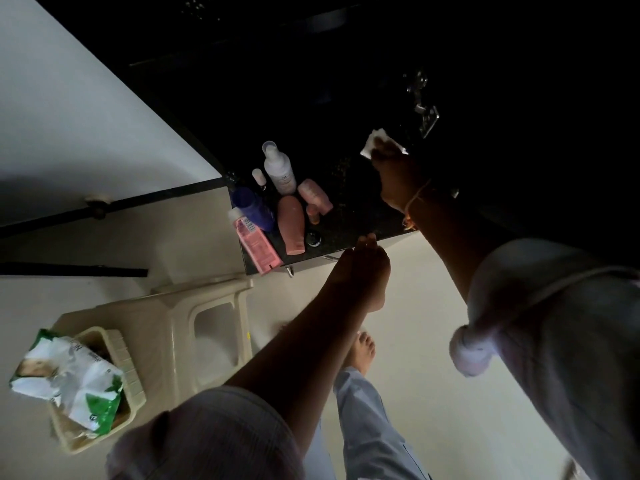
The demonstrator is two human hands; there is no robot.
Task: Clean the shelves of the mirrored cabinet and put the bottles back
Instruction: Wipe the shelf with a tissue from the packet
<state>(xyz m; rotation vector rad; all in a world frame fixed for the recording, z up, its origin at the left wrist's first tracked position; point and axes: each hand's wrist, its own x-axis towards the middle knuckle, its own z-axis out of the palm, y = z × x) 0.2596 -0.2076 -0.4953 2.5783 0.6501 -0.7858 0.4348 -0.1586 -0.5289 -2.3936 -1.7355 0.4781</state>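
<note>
Bottles [292, 221] sit clustered at the corner of the dark counter [349, 216] while my right hand [394, 174], fingers curled round a white wipe [369, 145], presses it to a shadowed surface near a metal hinge [424, 112]. My left hand [363, 268] rests on the counter's edge, fingers straight and together.

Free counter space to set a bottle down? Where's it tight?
Bare: the dark speckled counter strip between the small pale pink bottle and the right hand holding the white wipe, behind the left hand at the front edge. Crowded: the counter's left end, bottles clustered round the tall white bottle.
</note>
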